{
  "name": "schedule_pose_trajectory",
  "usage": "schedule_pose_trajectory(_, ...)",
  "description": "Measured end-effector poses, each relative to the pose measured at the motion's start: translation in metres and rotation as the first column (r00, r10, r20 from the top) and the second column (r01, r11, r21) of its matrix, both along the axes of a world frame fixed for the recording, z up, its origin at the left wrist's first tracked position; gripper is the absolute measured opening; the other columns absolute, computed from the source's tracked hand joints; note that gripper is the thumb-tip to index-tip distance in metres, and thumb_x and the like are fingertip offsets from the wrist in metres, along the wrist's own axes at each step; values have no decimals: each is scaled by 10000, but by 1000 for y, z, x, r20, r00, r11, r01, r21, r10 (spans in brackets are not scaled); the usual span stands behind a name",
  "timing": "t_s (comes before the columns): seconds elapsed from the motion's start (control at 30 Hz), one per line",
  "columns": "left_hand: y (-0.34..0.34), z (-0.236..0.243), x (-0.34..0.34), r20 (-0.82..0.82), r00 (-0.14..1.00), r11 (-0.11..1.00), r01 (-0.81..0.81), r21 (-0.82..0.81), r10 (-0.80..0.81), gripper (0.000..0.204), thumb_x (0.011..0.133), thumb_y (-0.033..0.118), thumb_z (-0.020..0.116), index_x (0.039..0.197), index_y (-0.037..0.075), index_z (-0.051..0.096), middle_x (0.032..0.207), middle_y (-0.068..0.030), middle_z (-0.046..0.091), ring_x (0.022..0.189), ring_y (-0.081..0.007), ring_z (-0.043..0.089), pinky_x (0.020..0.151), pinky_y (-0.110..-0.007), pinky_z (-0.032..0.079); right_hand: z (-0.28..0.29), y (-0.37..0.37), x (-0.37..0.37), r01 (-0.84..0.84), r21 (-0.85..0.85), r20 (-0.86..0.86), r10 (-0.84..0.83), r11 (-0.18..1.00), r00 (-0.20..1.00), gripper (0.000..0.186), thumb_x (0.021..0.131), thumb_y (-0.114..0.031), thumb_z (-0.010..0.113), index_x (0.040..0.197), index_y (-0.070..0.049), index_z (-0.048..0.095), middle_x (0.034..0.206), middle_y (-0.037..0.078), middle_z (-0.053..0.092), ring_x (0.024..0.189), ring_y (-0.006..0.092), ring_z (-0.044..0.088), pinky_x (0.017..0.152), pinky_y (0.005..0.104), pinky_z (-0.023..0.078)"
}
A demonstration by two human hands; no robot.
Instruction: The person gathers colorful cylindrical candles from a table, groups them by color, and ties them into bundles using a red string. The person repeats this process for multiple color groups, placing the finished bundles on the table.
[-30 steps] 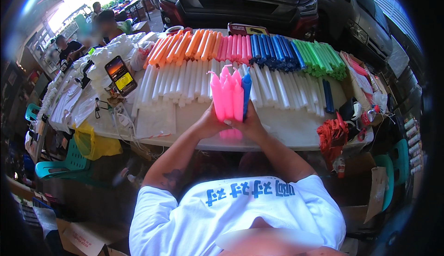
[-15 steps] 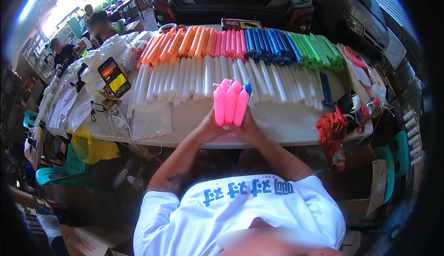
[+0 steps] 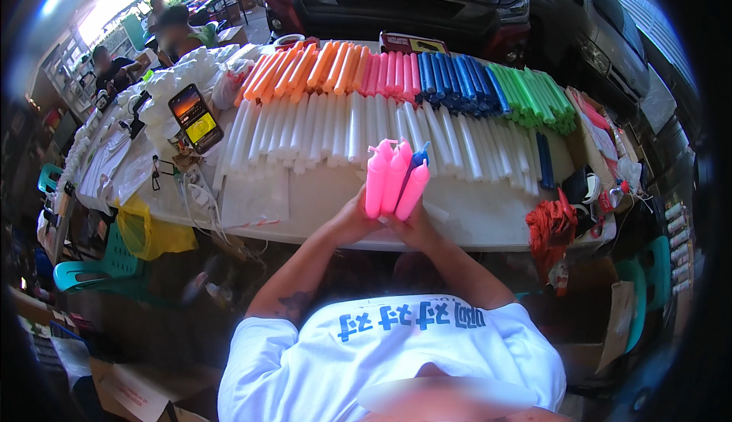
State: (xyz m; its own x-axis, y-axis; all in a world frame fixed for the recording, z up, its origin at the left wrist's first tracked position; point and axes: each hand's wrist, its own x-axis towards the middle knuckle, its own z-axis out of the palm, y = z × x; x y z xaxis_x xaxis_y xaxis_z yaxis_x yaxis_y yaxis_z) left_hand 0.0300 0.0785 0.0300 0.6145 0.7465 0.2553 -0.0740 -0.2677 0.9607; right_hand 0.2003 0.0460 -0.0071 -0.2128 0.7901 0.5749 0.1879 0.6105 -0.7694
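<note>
Both hands hold one bundle of candles upright above the near edge of the white table. Several pink candles stand at its front, wicks up, with a blue candle behind them on the right. My left hand is closed round the bundle's left lower side. From the right, my right hand grips the lower end; some fingers are hidden by the candles. Beyond lie white candles in a long row. Behind them run orange candles, more pink ones, blue candles and green candles.
A phone leans at the left, near eyeglasses and white cables. A yellow plastic bag hangs over a green chair. On the right are a red bag and a cardboard box. Vehicles and seated people are beyond.
In the bundle, the pink candles have shifted; the right front one now leans apart, showing more of the blue candle. The whole view has shifted slightly.
</note>
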Motion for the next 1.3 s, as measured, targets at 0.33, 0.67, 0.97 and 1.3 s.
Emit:
schedule_pose_trajectory(0.33,-19,11,4,-86,955,935,-257,246,285,476,792,83,719,1217,57,507,1089,-76,583,1013,-192,575,876,-336,481,32,-13,-5,74,-116,-13,-76,990,997,642,874,-230,679,1377,-35,331,1305,143,461,1206,252,474,996,375,400)
schedule_pose_trajectory(0.67,-59,-14,13,239,899,798,-172,-577,366,385,882,25,610,1232,31,450,1073,-87,564,984,-175,588,815,-321,506,89,15,-8,-76,-743,229,359,665,905,615,860,-397,677,1307,-27,471,1169,171,584,1051,239,577,921,352,454)
schedule_pose_trajectory(0.97,-60,-9,12,434,803,638,90,-765,408,447,869,15,598,1270,-22,403,1176,-141,540,1073,-256,583,914,-394,492,81,19,-13,145,-507,521,168,850,837,681,846,-450,660,1329,-6,478,1317,256,434,1231,370,467,1005,413,410)
schedule_pose_trajectory(1.3,-61,-5,13,442,828,737,52,-674,345,415,876,-2,583,1262,8,430,1173,-118,538,1071,-229,569,906,-366,484,85,24,-10,97,-505,570,247,858,784,615,838,-450,668,1208,27,549,1181,171,570,1051,244,571,936,356,443)
